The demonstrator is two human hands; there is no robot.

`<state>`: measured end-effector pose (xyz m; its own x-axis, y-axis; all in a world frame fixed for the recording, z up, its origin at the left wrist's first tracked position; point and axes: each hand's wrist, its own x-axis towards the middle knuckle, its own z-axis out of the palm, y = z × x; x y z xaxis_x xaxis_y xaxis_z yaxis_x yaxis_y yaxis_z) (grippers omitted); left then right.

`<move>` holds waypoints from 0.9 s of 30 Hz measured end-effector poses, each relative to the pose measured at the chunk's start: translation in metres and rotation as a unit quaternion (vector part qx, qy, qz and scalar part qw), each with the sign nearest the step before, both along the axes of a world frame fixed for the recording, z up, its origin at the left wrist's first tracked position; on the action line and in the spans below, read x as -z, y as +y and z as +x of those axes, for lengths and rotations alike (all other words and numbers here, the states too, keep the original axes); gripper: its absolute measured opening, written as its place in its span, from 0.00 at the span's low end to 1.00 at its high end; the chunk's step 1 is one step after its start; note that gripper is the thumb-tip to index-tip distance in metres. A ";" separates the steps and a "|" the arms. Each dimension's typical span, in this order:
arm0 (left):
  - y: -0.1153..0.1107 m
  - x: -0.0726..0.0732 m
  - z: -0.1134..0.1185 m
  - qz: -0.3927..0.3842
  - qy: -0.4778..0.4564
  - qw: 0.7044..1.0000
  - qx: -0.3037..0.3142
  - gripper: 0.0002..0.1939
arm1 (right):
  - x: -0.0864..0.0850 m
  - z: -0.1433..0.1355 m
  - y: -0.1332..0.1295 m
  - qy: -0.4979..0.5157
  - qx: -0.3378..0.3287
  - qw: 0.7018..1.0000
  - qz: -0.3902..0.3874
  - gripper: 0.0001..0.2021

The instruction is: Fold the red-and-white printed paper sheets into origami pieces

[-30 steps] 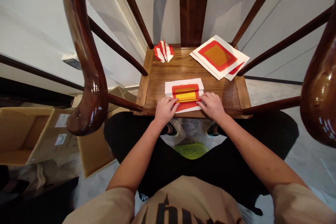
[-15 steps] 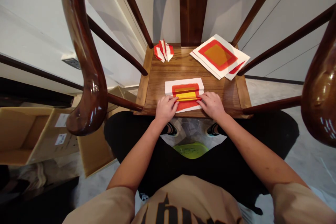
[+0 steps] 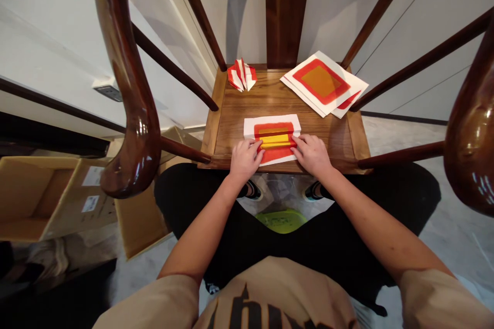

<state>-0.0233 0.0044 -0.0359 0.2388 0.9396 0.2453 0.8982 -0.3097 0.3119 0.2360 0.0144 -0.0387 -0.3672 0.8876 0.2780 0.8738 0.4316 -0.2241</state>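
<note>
A creased sheet of joss paper point(image 3: 275, 139), white with a red border and a gold middle, lies near the front of a wooden chair seat. A raised fold runs across its gold part. My left hand point(image 3: 246, 158) pinches the left end of that fold between thumb and fingers. At the right end, my right hand point(image 3: 312, 153) grips the same fold. Behind, at the seat's back left, sits a folded red and white paper piece point(image 3: 242, 75). A small stack of flat paper sheets point(image 3: 319, 82) of the same pattern rests at the back right.
The chair seat point(image 3: 262, 100) has curved armrests, the left one point(image 3: 135, 133) and the right one point(image 3: 469, 139), on both sides. Open cardboard boxes point(image 3: 73, 200) stand on the floor at left. A green object point(image 3: 283, 221) is below the seat between my feet.
Both hands stay at the ends of the fold, which has tipped slightly. The whole view has shifted a little; the other papers have not moved.
</note>
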 end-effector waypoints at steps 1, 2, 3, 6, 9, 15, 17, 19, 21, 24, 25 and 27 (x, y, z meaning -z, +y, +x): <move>0.000 -0.001 0.000 -0.004 0.000 1.000 -0.002 0.18 | -0.001 0.000 0.000 -0.004 0.000 1.000 -0.001 0.20; 0.000 -0.001 0.000 -0.008 0.000 1.000 -0.003 0.18 | -0.001 0.000 0.000 -0.008 0.001 1.000 -0.002 0.21; 0.000 -0.002 0.001 -0.012 0.000 1.000 -0.004 0.18 | -0.002 -0.001 -0.001 -0.013 0.002 1.000 -0.004 0.21; -0.001 -0.005 0.001 -0.021 0.005 1.000 -0.001 0.19 | -0.002 -0.001 -0.001 -0.029 0.003 1.000 -0.011 0.23; -0.001 -0.006 0.001 -0.022 0.019 1.000 0.004 0.19 | -0.002 -0.002 -0.002 -0.045 0.002 0.999 -0.014 0.25; -0.003 -0.009 0.000 -0.023 0.048 0.998 0.020 0.20 | -0.001 -0.001 -0.003 -0.056 0.000 0.998 -0.014 0.26; -0.004 -0.010 0.000 -0.026 0.054 0.998 0.023 0.20 | -0.001 0.000 -0.003 -0.056 -0.002 0.998 -0.015 0.26; -0.005 -0.010 -0.001 -0.031 0.060 0.997 0.026 0.21 | -0.002 0.000 -0.003 -0.057 -0.002 0.998 -0.015 0.26; -0.006 -0.010 -0.002 -0.036 0.067 0.997 0.031 0.21 | -0.002 0.000 -0.003 -0.055 -0.001 0.998 -0.016 0.26; -0.008 -0.008 -0.005 -0.039 0.069 0.996 0.040 0.22 | -0.001 0.001 -0.004 -0.051 -0.002 0.998 -0.019 0.26; -0.009 -0.008 -0.006 -0.041 0.069 0.996 0.043 0.22 | -0.001 0.001 -0.004 -0.050 -0.002 0.999 -0.020 0.26; -0.010 -0.007 -0.008 -0.044 0.069 0.995 0.050 0.23 | -0.001 0.002 -0.004 -0.048 -0.002 0.999 -0.023 0.26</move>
